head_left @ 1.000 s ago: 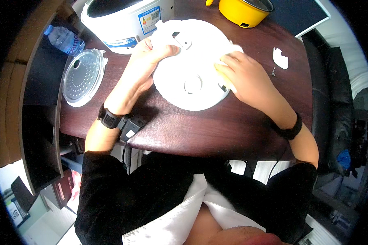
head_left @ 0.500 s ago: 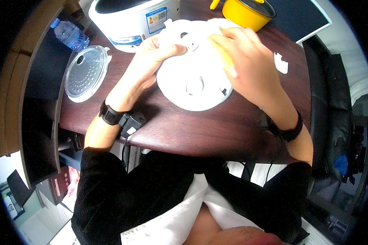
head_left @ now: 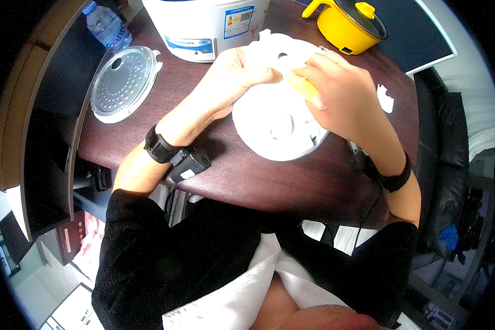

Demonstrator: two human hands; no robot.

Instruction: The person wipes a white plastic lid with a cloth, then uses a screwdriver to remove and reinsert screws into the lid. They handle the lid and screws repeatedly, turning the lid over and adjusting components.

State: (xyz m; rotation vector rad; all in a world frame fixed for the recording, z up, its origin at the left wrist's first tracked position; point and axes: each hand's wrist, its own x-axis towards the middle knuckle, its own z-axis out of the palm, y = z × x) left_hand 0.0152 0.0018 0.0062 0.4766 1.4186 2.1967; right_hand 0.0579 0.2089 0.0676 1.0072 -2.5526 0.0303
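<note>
White disc point(head_left: 258, 121): mid-table, over the dark red tabletop point(head_left: 291, 187). Left hand point(head_left: 231, 77): pinching the disc's left edge, thumb on top. Right hand point(head_left: 344, 91): fingers curled, now shifted from the right rim inward toward the left thumb; whether anything is pinched, cannot tell. Attention apparently moves to the disc's far part. Left: perforated clear lid point(head_left: 124, 82). Right: small white piece point(head_left: 385, 99). Far: white appliance point(head_left: 209, 25); far right, yellow pot point(head_left: 341, 27).

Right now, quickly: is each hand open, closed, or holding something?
Left hand: closed on the white disc, thumb over its upper face.
Right hand: fingers curled over the disc; whether it grips anything cannot be told.
</note>
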